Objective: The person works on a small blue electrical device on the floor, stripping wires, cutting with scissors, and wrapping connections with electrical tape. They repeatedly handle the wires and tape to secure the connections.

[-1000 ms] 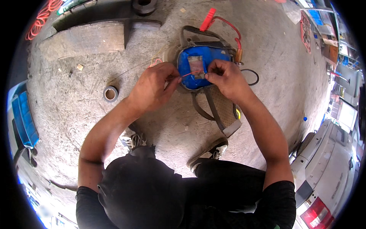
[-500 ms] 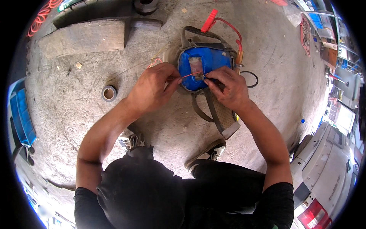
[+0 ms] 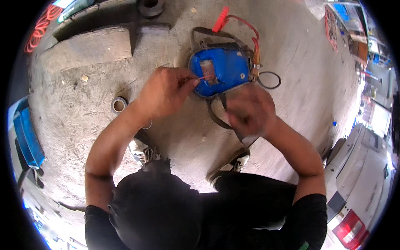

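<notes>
- Concrete floor (image 3: 300, 62): blue case (image 3: 229, 62); tape roll (image 3: 113, 106) to its left.
- Left hand (image 3: 164, 91): pinching red wire (image 3: 206, 77) at case.
- Right hand (image 3: 252, 108): blurred, nearer than case; cannot tell grip.

The tape roll (image 3: 114, 106) lies left of the bag (image 3: 229, 64).

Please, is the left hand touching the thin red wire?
Touching. The head view shows the red wire coming out from between the pinched thumb and finger of the left hand.
</notes>
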### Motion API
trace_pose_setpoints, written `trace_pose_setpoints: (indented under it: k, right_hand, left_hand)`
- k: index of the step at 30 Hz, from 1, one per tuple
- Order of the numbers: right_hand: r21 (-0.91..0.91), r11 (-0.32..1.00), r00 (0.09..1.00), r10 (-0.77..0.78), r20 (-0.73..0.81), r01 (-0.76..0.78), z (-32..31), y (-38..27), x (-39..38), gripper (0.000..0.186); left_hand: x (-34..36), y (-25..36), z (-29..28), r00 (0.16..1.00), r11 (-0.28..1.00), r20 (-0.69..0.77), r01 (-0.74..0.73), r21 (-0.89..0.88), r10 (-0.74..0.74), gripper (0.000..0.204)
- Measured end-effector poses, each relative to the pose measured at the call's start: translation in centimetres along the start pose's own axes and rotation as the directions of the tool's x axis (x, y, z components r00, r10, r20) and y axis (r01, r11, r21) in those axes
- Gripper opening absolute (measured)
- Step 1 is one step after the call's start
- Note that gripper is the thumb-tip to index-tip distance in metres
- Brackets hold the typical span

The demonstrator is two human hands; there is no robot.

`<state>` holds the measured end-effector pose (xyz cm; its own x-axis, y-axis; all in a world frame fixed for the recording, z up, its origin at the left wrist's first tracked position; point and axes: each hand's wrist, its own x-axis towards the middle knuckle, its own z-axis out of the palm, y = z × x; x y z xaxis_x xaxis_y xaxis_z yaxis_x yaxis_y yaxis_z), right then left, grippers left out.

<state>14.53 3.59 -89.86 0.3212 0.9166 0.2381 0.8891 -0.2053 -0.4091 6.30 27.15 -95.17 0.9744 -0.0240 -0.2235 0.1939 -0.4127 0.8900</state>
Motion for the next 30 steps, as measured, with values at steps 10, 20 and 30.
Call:
trace_pose_setpoints:
  k: [10, 20, 30]
  right_hand:
    - [-0.180, 0.684, 0.383, 0.584, 0.716, -0.707, 8.7, 6.0, -31.1, 0.043]
    - [-0.179, 0.345, 0.289, 0.916, 0.276, -0.921, 9.5, 6.3, -31.9, 0.068]
    - [-0.207, 0.316, 0.198, 0.873, 0.445, -0.926, 10.3, 9.3, -34.5, 0.057]
  left_hand:
    - [1.3, -0.2, 0.8, 0.993, 0.992, -0.013, 0.119, -0.046, -0.120, 0.021]
    - [1.3, 0.2, 0.8, 0.998, 0.998, -0.051, 0.044, 0.051, -0.042, 0.017]
    - [1.8, 0.2, 1.9, 0.994, 0.998, -0.112, -0.012, 0.067, 0.020, 0.011]
